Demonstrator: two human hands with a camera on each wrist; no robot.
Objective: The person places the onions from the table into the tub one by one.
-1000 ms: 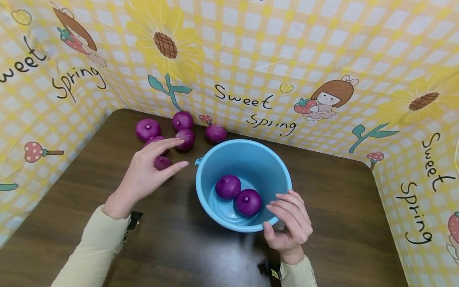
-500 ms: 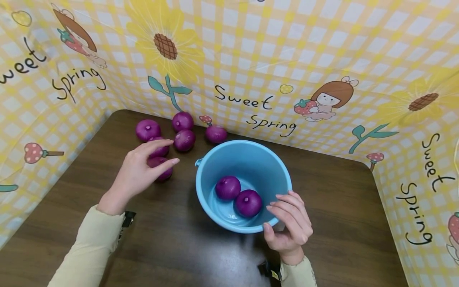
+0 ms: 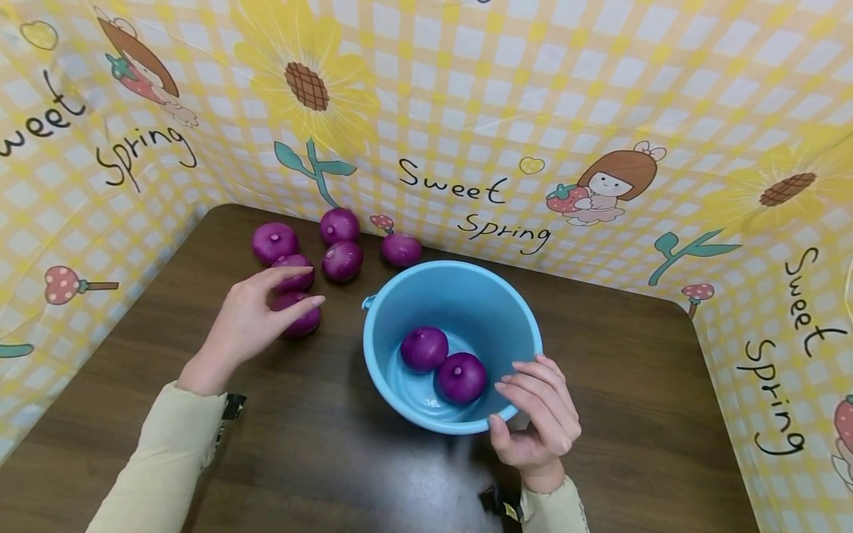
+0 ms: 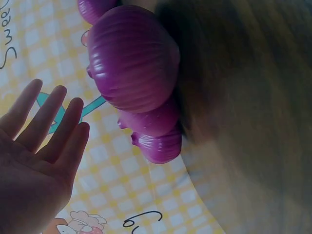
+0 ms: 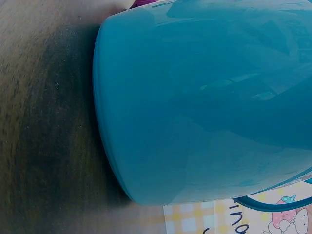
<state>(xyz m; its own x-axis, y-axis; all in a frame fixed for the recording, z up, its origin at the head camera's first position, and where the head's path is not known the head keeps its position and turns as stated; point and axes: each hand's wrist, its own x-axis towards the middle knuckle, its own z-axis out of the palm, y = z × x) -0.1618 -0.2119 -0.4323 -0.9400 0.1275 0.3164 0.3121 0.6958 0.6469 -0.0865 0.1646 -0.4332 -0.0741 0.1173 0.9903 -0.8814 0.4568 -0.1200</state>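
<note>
My left hand (image 3: 256, 314) hovers over the red onions at the table's left, thumb and fingers apart with nothing between them. Just under it lie the nearest onion (image 3: 305, 317) and another onion (image 3: 296, 280), each partly hidden by the hand. The left wrist view has the hand's straight fingers (image 4: 51, 117) beside a large onion (image 4: 134, 58). At the right rim of a light-blue bucket (image 3: 453, 274), my right hand (image 3: 540, 414) holds on, fingers over the inside and thumb at the near edge. Two onions (image 3: 461, 377) sit on the bucket's floor.
Further onions stand behind the left hand: one at the left (image 3: 275, 243), two in the middle (image 3: 343, 260), and one (image 3: 401, 250) behind the bucket. A yellow checked cloth (image 3: 453, 96) walls the brown table (image 3: 626, 385) at the back and sides. The bucket's handle (image 5: 273, 204) hangs at its side.
My left hand has drawn back to the left and slightly down, from beside the bucket to over the nearest onions. The right hand and the bucket have stayed put.
</note>
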